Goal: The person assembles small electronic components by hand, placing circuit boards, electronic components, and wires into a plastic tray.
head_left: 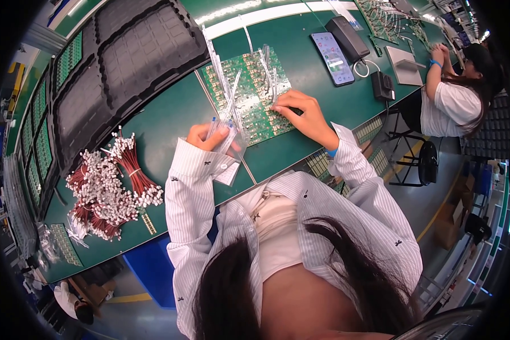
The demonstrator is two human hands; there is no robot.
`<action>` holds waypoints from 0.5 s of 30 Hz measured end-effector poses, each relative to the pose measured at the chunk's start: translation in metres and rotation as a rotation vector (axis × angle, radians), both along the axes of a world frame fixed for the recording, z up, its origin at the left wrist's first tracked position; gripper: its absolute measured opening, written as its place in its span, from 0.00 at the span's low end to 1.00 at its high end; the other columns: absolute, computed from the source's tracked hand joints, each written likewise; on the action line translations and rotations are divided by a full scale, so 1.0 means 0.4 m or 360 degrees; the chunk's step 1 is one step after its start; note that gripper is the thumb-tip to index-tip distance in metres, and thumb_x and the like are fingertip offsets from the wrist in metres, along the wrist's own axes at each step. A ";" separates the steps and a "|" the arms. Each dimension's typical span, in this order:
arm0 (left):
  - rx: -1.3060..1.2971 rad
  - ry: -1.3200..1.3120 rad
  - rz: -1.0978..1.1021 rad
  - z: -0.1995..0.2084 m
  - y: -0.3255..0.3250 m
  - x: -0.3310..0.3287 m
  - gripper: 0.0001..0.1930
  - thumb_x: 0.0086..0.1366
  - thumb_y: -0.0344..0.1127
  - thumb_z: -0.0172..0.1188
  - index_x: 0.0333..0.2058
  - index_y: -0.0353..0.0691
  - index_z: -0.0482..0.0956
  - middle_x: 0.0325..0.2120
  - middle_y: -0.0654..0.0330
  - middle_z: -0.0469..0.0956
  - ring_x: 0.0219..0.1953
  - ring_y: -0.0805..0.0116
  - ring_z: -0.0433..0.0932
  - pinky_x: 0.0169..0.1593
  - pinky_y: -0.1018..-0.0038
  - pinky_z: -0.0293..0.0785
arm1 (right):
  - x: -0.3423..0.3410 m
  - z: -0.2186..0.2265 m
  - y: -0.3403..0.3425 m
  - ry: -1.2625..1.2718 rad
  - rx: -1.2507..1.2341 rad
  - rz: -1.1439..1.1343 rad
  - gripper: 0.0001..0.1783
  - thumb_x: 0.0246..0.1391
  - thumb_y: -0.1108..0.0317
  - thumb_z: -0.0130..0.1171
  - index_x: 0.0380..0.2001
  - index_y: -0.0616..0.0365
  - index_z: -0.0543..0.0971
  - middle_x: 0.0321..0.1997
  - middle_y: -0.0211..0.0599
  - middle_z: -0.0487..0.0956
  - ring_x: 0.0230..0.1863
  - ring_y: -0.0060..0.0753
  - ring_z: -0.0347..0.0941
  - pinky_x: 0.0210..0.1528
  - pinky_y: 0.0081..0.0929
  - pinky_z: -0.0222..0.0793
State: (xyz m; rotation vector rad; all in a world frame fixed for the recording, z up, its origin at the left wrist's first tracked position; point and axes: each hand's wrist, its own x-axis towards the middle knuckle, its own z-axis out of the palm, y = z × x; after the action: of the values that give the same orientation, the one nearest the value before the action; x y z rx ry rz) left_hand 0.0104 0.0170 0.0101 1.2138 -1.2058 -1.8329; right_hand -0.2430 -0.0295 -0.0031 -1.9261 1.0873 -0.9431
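A green circuit board panel lies on the green work table, with several white flat ribbon cables rising from it. My left hand is closed around a clear plastic bag with blue-ended flat cables in it, at the panel's near left edge. My right hand is over the panel's right part, thumb and index finger pinched at a connector where a flat cable stands. Something dark shows under its curled fingers; what the fingertips hold is too small to make out.
Bundled red-brown wires with white connectors lie at left. Behind them stand black trays, some holding green boards. A phone, black box and black adapter lie right. A co-worker sits at the table's far right.
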 end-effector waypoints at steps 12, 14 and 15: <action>0.0046 0.0040 -0.0001 -0.004 -0.001 -0.004 0.17 0.59 0.44 0.51 0.31 0.31 0.73 0.21 0.57 0.77 0.23 0.73 0.74 0.26 0.79 0.69 | -0.005 -0.017 0.000 0.0009 -0.0015 -0.0039 0.06 0.44 0.72 0.57 0.27 0.62 0.79 0.29 0.38 0.78 0.32 0.32 0.73 0.35 0.25 0.67; 0.0053 0.0044 -0.0005 -0.009 -0.002 -0.005 0.17 0.59 0.44 0.51 0.31 0.31 0.73 0.22 0.56 0.77 0.23 0.73 0.74 0.26 0.79 0.69 | -0.005 -0.017 0.002 -0.0025 0.0069 -0.0052 0.06 0.44 0.73 0.56 0.27 0.62 0.79 0.30 0.39 0.78 0.32 0.32 0.73 0.35 0.24 0.67; 0.0061 0.0046 -0.0002 -0.008 -0.001 -0.004 0.17 0.59 0.44 0.52 0.31 0.31 0.73 0.22 0.56 0.77 0.23 0.73 0.74 0.26 0.79 0.69 | -0.005 -0.015 0.002 -0.0027 0.0068 -0.0049 0.06 0.44 0.73 0.56 0.27 0.62 0.79 0.30 0.39 0.78 0.32 0.32 0.73 0.35 0.24 0.67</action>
State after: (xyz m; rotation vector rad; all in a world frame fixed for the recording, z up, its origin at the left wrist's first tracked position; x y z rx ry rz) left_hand 0.0087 0.0166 0.0071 1.2038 -1.1611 -1.8759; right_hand -0.2451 -0.0288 -0.0093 -1.8686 1.1213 -0.9439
